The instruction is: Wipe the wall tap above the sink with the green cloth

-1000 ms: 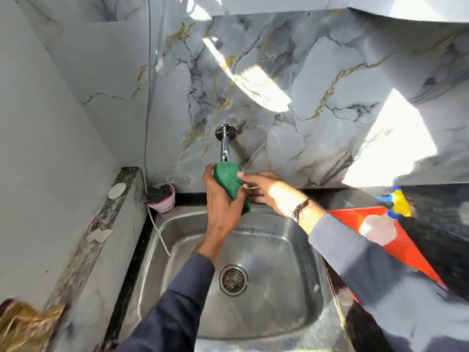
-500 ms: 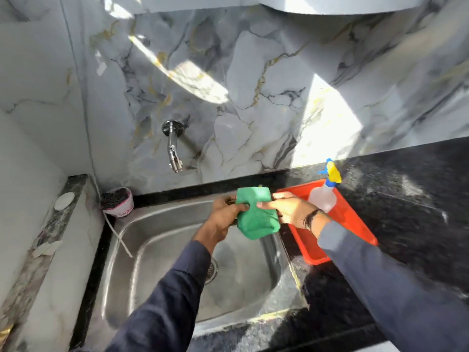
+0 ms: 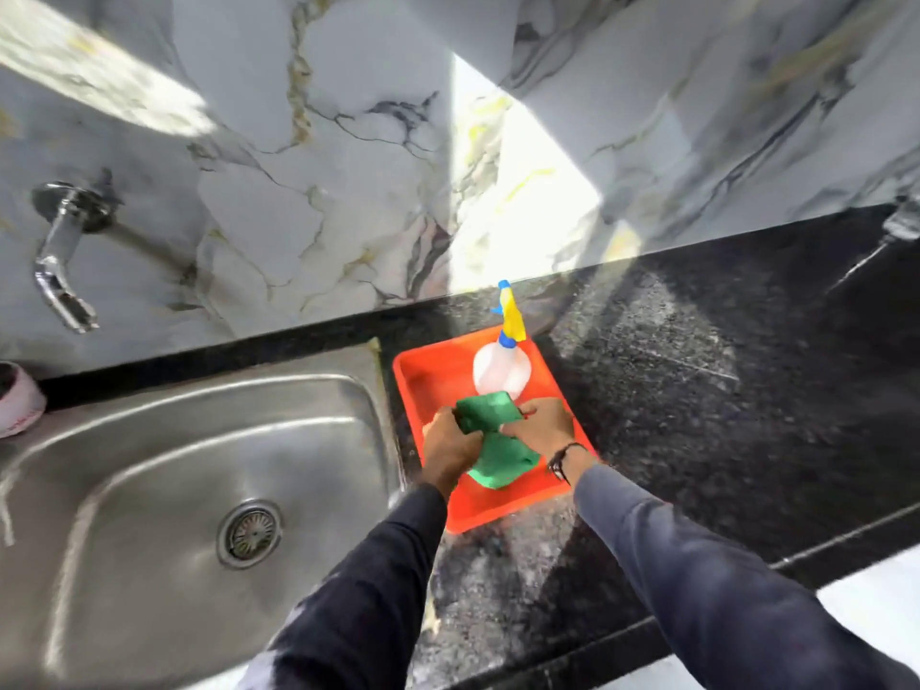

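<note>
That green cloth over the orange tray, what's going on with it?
A person holds the green cloth in both hands, left hand and right hand, above the orange tray on the dark counter. A spray bottle stands in the tray. The wall tap above the sink is untouched right now.

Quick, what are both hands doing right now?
Left hand: closed, holding the green cloth over the orange tray.
Right hand: closed, holding the same cloth.

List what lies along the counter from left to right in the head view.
Pink cup → sink → left hand → green cloth → right hand. The hands hold the cloth over the red tray.
</note>
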`<state>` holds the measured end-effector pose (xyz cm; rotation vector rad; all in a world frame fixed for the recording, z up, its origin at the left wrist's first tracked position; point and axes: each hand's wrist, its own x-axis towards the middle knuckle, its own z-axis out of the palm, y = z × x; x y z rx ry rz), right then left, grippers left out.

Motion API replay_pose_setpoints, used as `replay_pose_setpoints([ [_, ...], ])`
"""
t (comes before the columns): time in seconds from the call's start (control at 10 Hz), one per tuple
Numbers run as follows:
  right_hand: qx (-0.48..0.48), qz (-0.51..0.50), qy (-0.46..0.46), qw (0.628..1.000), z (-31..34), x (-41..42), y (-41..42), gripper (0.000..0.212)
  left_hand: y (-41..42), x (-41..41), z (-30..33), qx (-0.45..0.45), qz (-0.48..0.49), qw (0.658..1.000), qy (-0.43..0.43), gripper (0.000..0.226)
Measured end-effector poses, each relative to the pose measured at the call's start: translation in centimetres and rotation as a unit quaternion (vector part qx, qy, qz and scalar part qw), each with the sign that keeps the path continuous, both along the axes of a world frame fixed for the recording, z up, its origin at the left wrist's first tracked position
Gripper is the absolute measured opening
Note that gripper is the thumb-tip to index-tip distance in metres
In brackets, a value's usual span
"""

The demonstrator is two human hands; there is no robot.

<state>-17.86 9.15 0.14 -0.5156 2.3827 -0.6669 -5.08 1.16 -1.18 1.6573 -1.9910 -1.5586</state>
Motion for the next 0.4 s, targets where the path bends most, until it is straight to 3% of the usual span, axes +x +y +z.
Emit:
replay_pose_setpoints([
  [0.1, 0.041, 0.037, 0.032, 0.998, -1.1, -0.4, 0.1, 0.052, 0.1, -0.8, -0.7, -0.033, -0.053, 0.994, -0.088, 0.045],
  [0.2, 0.072, 0.076, 0.060, 0.993, -0.9, -0.6, 0.3, 0.048, 0.2, -1.1, -0.1, -0.062, -0.101, 0.983, -0.137, 0.041],
  [0.3, 0.120, 0.139, 0.117, 0.976, 2.0, 0.1, 0.8, 0.029, 0.7, -0.3, 1.9, -0.135, -0.152, 0.964, -0.172, 0.031],
  [0.4, 0.098, 0.167, 0.192, 0.962, 5.3, 1.6, 1.0, 0.024, -0.3, 1.2, 3.8, -0.197, -0.175, 0.954, -0.144, 0.028],
])
